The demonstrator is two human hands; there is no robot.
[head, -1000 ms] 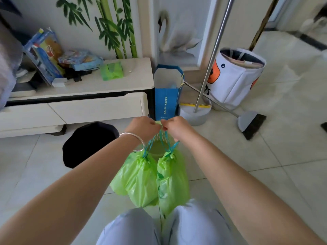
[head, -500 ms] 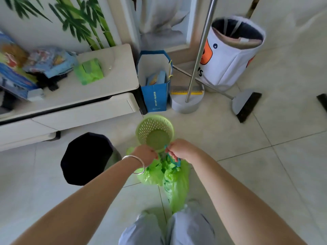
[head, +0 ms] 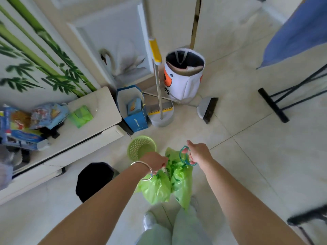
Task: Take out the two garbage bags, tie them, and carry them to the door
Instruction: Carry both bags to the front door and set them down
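1. Above the tiled floor (head: 265,165), just in front of the person's legs, two green garbage bags (head: 166,184) are being held up side by side, touching each other.
2. The left hand (head: 155,161), with a silver bangle (head: 144,171) at the wrist, is being kept clenched on the gathered neck of the left bag.
3. The right hand (head: 199,153) is being kept closed on the teal drawstring loops (head: 185,156) of the right bag, with the index finger sticking out forward.
4. A small green mesh basket (head: 141,149) is standing on the floor just beyond the left hand, apart from the bags.
5. A black bin (head: 94,181) is standing on the floor under the left forearm, beside the low white table (head: 99,110).
6. A green packet (head: 80,116) and blue packages (head: 26,126) are lying on the table.
7. A blue paper bag (head: 136,121), a dustpan with an upright pole (head: 160,112), a broom head (head: 208,108) and a white fabric hamper (head: 184,76) are being seen grouped near the wall, well beyond the bags.
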